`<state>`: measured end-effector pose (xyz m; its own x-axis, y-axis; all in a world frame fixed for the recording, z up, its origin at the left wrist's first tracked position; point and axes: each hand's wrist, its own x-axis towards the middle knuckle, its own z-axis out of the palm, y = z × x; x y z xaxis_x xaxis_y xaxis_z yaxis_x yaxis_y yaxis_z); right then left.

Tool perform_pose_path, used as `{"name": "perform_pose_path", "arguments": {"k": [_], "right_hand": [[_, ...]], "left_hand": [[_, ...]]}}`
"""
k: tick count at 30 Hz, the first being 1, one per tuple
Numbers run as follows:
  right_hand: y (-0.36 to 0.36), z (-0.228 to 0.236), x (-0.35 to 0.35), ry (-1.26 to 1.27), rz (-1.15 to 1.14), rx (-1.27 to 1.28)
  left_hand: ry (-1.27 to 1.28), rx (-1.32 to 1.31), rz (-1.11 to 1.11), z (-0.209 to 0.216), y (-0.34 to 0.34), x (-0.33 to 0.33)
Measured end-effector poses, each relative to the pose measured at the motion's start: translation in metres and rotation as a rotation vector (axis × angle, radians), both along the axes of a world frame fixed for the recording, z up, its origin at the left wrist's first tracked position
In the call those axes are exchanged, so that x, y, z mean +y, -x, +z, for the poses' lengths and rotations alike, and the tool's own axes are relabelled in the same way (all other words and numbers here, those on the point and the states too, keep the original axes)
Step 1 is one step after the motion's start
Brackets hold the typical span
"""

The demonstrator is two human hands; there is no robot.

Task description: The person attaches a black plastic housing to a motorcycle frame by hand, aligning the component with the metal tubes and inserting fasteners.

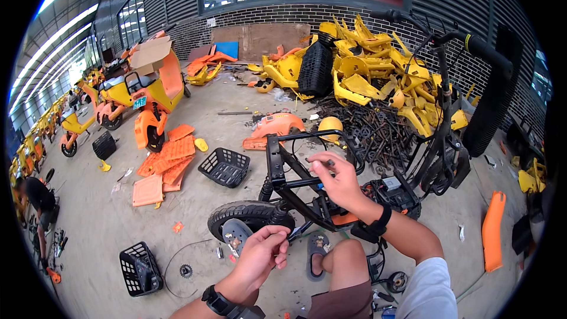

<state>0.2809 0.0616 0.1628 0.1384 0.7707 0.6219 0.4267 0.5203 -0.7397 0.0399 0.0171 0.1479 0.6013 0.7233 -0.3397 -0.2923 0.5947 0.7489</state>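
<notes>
A stripped black scooter frame (pixel 275 162) stands in front of me, its rear wheel (pixel 227 214) beside my foot and its wiring exposed near the middle. My right hand (pixel 341 184) is raised over the frame's rear rails, fingers curled round a small dark piece too small to name. Lower down, near the rear wheel and shock absorber, my left hand (pixel 264 255) is closed with its thumb against the curled fingers. Whatever it may hold is hidden. The tall handlebar (pixel 490 56) rises at the right.
Black baskets (pixel 224 167) and orange panels (pixel 171 159) lie on the floor to the left. Yellow body parts (pixel 360 74) are heaped by the wall, with dark metal pieces (pixel 369 124) before them. Orange scooters (pixel 171 77) stand behind. A person (pixel 40 195) bends at far left.
</notes>
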Motion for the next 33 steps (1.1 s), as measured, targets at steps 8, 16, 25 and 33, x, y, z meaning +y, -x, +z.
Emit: {"name": "perform_pose_path", "arguments": {"k": [8, 16, 25, 33], "right_hand": [[0.037, -0.011, -0.027, -0.013, 0.156, 0.197], [0.089, -0.084, -0.079, -0.347, 0.134, -0.227], [0.071, -0.114, -0.089, -0.193, -0.002, 0.036], [0.050, -0.163, -0.052, 0.015, -0.196, 0.611]], "left_hand": [[-0.052, 0.030, 0.009, -0.004, 0.003, 0.003], [-0.027, 0.048, 0.090, -0.011, -0.004, -0.003], [-0.140, 0.122, 0.262, -0.007, -0.003, -0.005], [-0.310, 0.350, -0.029, 0.060, 0.012, 0.052]]}}
